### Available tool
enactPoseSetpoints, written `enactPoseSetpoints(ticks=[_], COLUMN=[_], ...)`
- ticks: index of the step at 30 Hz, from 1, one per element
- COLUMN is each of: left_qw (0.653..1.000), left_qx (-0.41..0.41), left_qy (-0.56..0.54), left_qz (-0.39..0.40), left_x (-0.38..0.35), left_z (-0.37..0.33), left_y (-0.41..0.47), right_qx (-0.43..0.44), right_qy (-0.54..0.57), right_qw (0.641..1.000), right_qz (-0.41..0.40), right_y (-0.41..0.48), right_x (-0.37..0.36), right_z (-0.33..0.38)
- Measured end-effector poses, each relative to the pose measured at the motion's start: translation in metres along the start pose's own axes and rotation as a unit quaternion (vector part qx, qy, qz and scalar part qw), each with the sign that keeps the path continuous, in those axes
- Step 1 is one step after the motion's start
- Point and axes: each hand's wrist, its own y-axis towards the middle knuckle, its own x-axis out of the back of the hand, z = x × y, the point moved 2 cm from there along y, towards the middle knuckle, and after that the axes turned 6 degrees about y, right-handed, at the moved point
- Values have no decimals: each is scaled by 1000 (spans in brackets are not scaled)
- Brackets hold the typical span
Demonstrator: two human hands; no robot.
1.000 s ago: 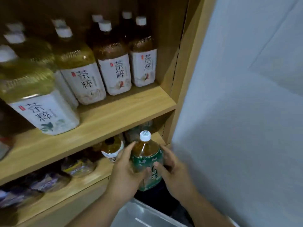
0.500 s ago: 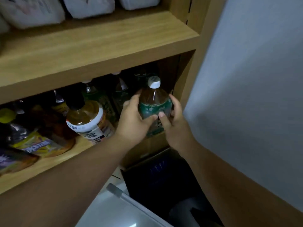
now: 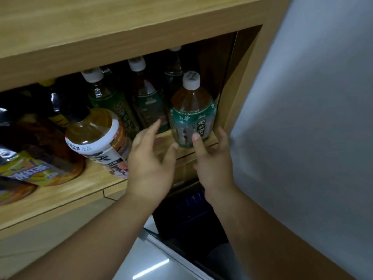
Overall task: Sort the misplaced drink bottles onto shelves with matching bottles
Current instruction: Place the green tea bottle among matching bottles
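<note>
1. Green-labelled bottle (image 3: 191, 118): white cap, upright at the right end of the lower shelf (image 3: 60, 199), just beside the cabinet's side wall, in front of matching green bottles (image 3: 149, 104).
2. Left hand (image 3: 151, 162): fingers spread and straight, holding nothing, just left of the bottle.
3. Right hand (image 3: 212, 164): loosely open, with the thumb tip touching the label and the fingers beside the bottle's right flank.
</note>
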Motion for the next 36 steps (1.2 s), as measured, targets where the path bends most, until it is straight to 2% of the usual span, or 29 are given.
enactPoseSetpoints(ticks=[2, 4, 7, 9, 12, 14, 19, 23, 28, 30, 32, 36], left_qw=[998, 994, 978, 974, 982, 988, 993, 993, 991, 991, 991, 990], left_qx=[-21, -10, 53, 74, 79, 52, 45, 68, 84, 86, 87, 81], left_qy=[-29, -53, -108, -104, -92, -86, -73, -63, -51, -55, -60, -95], left_qz=[-44, -93, -168, -190, -143, -115, -87, -79, -89, -92, -86, -62], left_x=[24, 47, 69, 74, 73, 73, 77, 79, 78, 80, 86, 108], left_z=[4, 13, 35, 45, 53, 58, 66, 61, 55, 53, 50, 35], left_y=[-26, -48, -58, -49, -28, -14, 4, 8, 9, 5, -4, -32], right_qx=[-113, -169, -169, -156, -146, -144, -151, -150, -161, -145, -111, -50], right_qy=[86, 161, 203, 195, 155, 114, 38, 112, 89, 45, -3, -47], right_qw=[990, 972, 964, 968, 977, 982, 986, 980, 981, 988, 991, 968], right_qz=[17, 26, 14, -7, -24, -32, -55, -64, -61, -20, 71, 242], right_y=[-1, 1, 8, 13, 23, 31, 45, 43, 32, 11, -14, -67], right_x=[-11, -20, -29, -34, -42, -44, -48, -54, -58, -59, -62, -67], right_z=[1, 6, 16, 17, 15, 18, 31, 28, 24, 29, 39, 72])
